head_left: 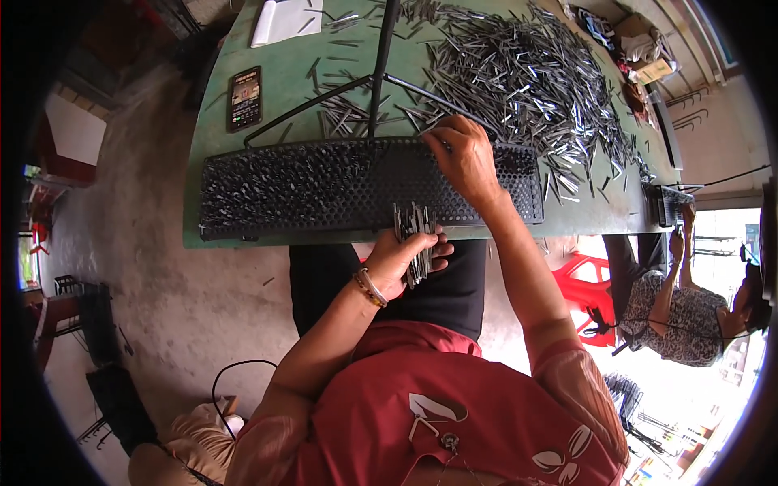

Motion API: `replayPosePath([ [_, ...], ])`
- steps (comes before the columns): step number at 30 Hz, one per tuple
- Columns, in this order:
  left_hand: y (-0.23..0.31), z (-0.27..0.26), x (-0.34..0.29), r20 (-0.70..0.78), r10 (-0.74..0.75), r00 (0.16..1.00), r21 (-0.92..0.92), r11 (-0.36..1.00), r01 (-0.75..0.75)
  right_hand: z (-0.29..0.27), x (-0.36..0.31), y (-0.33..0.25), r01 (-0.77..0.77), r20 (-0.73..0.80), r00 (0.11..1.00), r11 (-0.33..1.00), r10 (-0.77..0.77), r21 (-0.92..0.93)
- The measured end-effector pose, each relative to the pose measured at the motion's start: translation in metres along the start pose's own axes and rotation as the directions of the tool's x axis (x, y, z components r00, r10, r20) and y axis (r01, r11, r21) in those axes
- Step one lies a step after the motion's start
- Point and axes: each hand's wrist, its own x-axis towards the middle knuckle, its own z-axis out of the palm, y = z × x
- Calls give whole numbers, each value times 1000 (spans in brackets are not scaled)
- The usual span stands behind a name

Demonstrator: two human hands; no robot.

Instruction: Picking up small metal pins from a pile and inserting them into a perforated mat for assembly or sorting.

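My left hand (pixel 405 257) is closed around a bundle of thin dark metal strips (pixel 416 235), held upright just in front of the table edge. A long black perforated rack (pixel 438 182) lies along that edge. Its left part is packed with upright metal strips (pixel 275 186), while bare holes show from the middle rightward. Over the rack's back edge, right of its middle, my right hand (pixel 466 158) is bent with thumb and fingertips together. What those fingertips hold, if anything, I cannot make out.
A big heap of loose metal strips (pixel 543 89) covers the green table (pixel 212 154) at the back right. Black rods (pixel 374 105) rise behind the rack. At the left lie a phone (pixel 245 99) and a notepad (pixel 285 23). Another person (pixel 681 320) works at the right beside a red stool (pixel 585 293).
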Motion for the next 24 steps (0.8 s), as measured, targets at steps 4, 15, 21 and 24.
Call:
replayPosePath([
  [4,0,-1,-1,-42,5,999,-9,1000,-5,-2,-4,-3,72,-25,997,997,-71,42],
  [15,-2,-3,0,-46,12,999,-24,1000,-13,-5,-6,-5,52,61,997,999,-51,-15],
  [21,-1,-5,0,-63,99,993,7,995,-99,-34,-14,-25,-201,194,972,901,134,384],
  [24,0,-4,0,-71,113,991,14,994,-112,-45,-22,-37,-500,612,769,769,184,397],
])
